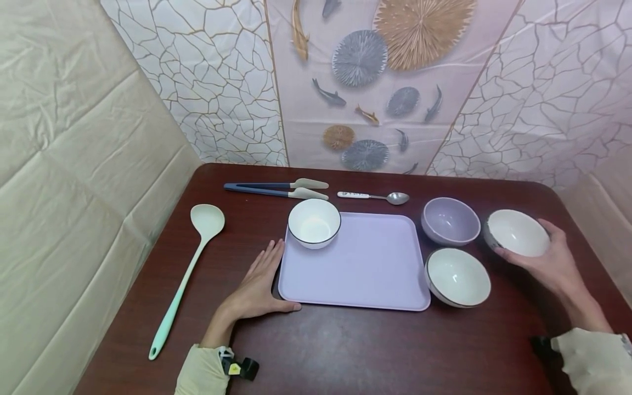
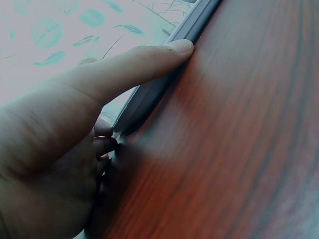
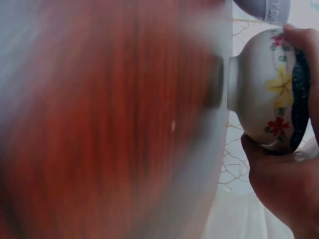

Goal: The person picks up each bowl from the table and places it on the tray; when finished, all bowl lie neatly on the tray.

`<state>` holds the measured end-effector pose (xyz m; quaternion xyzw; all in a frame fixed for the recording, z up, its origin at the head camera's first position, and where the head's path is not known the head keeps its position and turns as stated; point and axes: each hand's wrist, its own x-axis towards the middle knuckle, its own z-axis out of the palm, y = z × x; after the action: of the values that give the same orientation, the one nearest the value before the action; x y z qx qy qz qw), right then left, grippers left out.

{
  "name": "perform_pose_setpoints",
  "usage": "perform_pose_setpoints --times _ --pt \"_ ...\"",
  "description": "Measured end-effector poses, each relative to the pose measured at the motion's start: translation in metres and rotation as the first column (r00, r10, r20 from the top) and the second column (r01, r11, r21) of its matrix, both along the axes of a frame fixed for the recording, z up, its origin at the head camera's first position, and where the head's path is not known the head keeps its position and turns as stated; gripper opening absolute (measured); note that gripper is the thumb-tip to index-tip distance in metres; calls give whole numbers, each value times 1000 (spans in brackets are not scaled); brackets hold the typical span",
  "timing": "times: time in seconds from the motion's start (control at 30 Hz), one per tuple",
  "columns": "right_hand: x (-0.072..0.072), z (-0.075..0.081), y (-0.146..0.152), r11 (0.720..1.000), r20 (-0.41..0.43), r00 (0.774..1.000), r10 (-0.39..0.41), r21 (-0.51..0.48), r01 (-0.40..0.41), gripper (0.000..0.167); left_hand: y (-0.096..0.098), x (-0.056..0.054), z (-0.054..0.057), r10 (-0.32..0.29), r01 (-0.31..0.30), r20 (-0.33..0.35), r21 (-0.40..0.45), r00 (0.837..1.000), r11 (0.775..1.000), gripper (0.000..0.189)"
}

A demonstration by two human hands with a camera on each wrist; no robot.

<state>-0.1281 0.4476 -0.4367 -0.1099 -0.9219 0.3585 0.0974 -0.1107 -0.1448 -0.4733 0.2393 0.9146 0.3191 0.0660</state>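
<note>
L hand (image 1: 255, 292) straight-fingered w/ thumb out, at corner of tray (image 1: 367, 260); R hand (image 1: 554, 263) grips floral bowl (image 1: 516, 233)

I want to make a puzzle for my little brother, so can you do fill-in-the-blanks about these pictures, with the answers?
1. The right hand holds a white bowl decorated with ____.
2. The left hand is at the edge of a flat, pale purple ____.
3. Counting the held one, the head view shows ____ bowls.
4. The tongs lie to the ____ of the metal spoon.

Missing words: flowers; tray; four; left.
</note>
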Motion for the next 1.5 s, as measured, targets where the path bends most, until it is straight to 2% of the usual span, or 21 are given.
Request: perform_pose_setpoints --times 0.17,0.27,0.33,0.5,0.6,0.73,0.8,0.83,0.93,1.1,1.23,1.37,1.5 --pt "20 20 -5 999 -24 999 42 16 -41 109 2 0 0 -1 1 8 1 1000 1000 131" --pt "34 37 -10 993 -62 991 118 -3 -118 108 2 1 0 0 0 16 3 1000 1000 131" --pt "44 48 -16 982 -96 978 184 -24 -188 108 1 1 0 -1 1 18 6 1000 1000 132" --pt "64 80 -50 923 -111 921 374 -53 -381 115 1 0 -1 -5 5 17 9 1000 1000 132" --pt "70 93 -80 862 -105 866 489 -96 -498 119 0 -1 -1 -3 2 18 8 1000 1000 131" --pt "72 95 -123 777 -116 795 595 -168 -607 120 0 0 -1 0 0 18 9 1000 1000 131" --pt "72 93 -145 754 -119 776 619 -189 -630 119 0 0 0 1 -1 20 9 1000 1000 131" --pt "71 90 -156 751 -125 773 622 -186 -634 119 0 0 0 2 -2 20 8 1000 1000 131" --pt "68 82 -188 764 -121 790 601 -205 -612 116 0 0 -1 4 -4 23 3 1000 1000 132" --pt "57 64 -231 853 -73 887 456 -247 -459 112 1 -1 -2 5 -5 22 -3 1000 1000 132" --pt "41 49 -254 899 -61 947 316 -299 -320 114 0 -1 -2 8 -8 18 -3 1000 1000 132" --pt "22 35 -269 931 -90 978 188 -301 -207 116 0 -1 -1 12 -12 21 -3 1000 1000 132" --pt "6 24 -279 958 -107 990 92 -263 -117 116 0 0 -1 9 -9 22 -1 1000 1000 132"
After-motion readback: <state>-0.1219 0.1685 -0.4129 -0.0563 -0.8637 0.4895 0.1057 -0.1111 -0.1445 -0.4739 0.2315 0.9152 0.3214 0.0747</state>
